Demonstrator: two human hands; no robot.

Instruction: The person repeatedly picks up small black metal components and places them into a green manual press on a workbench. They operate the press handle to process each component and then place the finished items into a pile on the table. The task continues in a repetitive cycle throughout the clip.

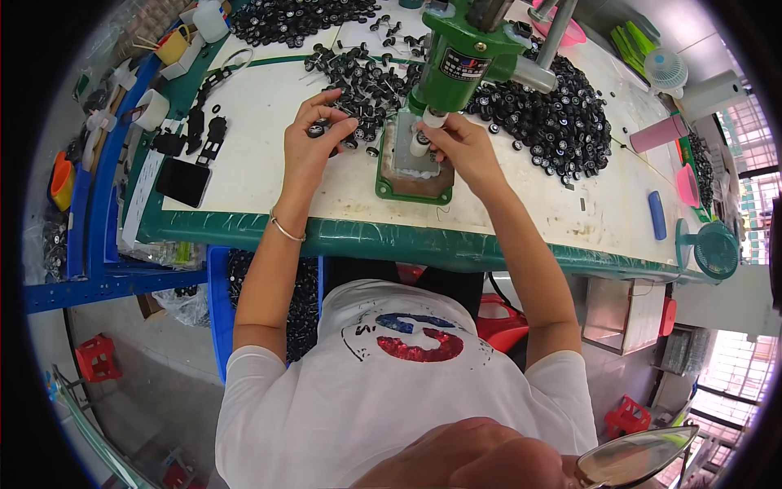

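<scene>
My left hand (312,143) is above the white tabletop, left of the press, its fingers curled around a small black toy wheel (316,130). My right hand (464,151) pinches another black wheel (423,138) at the white post on the press base, directly under the white ram tip (435,119). The green hand press (456,61) stands in front of me, its base plate (399,159) below my right fingertips. Behind my left hand lies a pile of wheels joined to thin metal axles (362,81). How the right fingertips meet the wheel is partly hidden.
A large heap of loose black wheels (558,122) spreads right of the press. On the left lie a black phone (183,181) and black plastic chassis parts (213,138). Farther right are a blue cylinder (656,215) and a green fan (715,248). A blue bin (218,301) sits below the table edge.
</scene>
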